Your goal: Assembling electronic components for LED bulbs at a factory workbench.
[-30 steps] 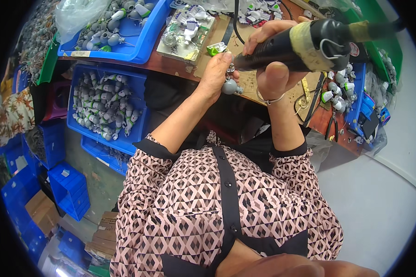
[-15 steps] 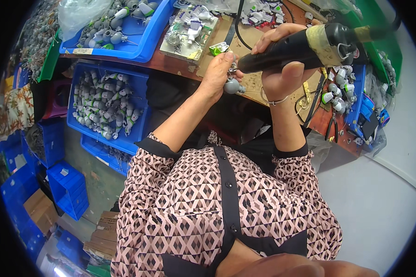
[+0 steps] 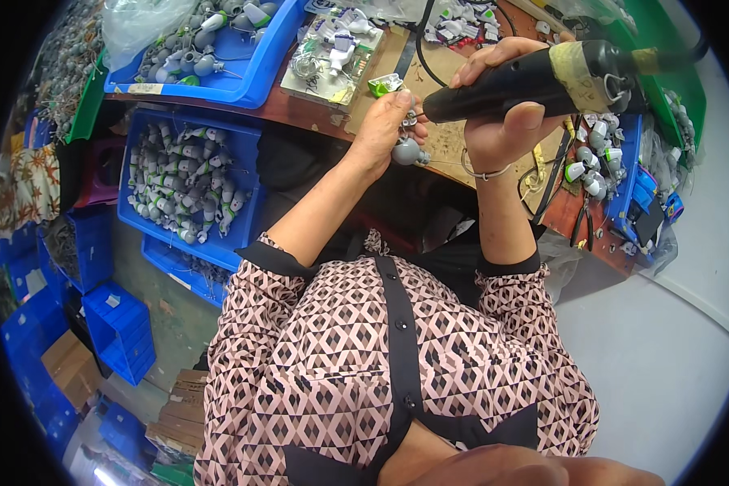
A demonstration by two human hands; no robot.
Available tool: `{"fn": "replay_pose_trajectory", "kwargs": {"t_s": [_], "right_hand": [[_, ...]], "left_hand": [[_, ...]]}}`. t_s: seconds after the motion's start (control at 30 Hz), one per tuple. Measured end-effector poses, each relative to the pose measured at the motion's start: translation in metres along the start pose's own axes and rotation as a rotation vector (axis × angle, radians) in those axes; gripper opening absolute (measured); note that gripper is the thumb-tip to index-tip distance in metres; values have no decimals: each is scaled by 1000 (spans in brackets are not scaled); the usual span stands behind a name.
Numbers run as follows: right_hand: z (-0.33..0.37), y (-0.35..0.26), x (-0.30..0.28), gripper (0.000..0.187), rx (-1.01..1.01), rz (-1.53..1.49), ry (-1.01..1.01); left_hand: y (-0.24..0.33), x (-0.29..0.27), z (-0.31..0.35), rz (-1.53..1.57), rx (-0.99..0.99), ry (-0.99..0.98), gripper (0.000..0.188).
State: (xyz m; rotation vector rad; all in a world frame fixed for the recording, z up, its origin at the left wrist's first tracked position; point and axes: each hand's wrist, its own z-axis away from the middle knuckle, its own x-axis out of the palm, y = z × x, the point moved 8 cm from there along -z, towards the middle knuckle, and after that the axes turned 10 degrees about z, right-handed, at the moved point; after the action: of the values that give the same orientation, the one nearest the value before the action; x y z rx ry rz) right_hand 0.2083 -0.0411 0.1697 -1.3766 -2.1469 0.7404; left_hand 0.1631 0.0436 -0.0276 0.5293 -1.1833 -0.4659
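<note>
My left hand (image 3: 378,134) is closed on a small toy part (image 3: 407,151) with a round grey ball at its lower end. White and grey bits of the part show between my fingertips. A green and white piece (image 3: 385,84) sits just beyond those fingers; whether it joins the part I cannot tell. Wrapped round a black electric screwdriver (image 3: 510,87) is my right hand (image 3: 502,138), with the thumb along its near side. Yellowed tape bands the tool's back end. Its narrow end points left at the part, a small gap away; the bit itself is not visible.
At the left, a blue tray (image 3: 251,95) and a lower blue bin (image 3: 255,219) hold many grey and white parts. A white-topped box (image 3: 332,77) carries more pieces. Pliers (image 3: 583,223) lie near the right table edge, by another parts bin (image 3: 621,202). A black cable (image 3: 420,49) loops behind.
The screwdriver has drawn back slightly up and to the right, leaving a wider gap to the toy part. My left hand has hardly moved.
</note>
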Motion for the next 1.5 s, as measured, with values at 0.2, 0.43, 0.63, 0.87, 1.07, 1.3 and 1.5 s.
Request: {"fn": "replay_pose_trajectory", "kwargs": {"t_s": [0.2,0.43,0.63,0.87,1.07,1.3,1.5], "right_hand": [[-5,-5,0,67,-3,8,-11],[-1,-1,3,70,42,13,-34],[1,4,5,68,79,-98,-58],[-5,-3,2,74,57,-4,-46],[-3,4,-1,72,57,-3,-59],[-2,1,3,70,53,10,-13],[9,6,12,78,151,104,-132]], "left_hand": [[2,2,1,-11,-7,12,38],[2,1,1,-10,-6,7,37],[2,2,0,1,-9,8,37],[2,2,2,-7,-27,20,38],[2,3,1,-13,-12,6,39],[3,2,1,-12,-12,10,39],[1,3,0,-21,-15,15,33]]}}
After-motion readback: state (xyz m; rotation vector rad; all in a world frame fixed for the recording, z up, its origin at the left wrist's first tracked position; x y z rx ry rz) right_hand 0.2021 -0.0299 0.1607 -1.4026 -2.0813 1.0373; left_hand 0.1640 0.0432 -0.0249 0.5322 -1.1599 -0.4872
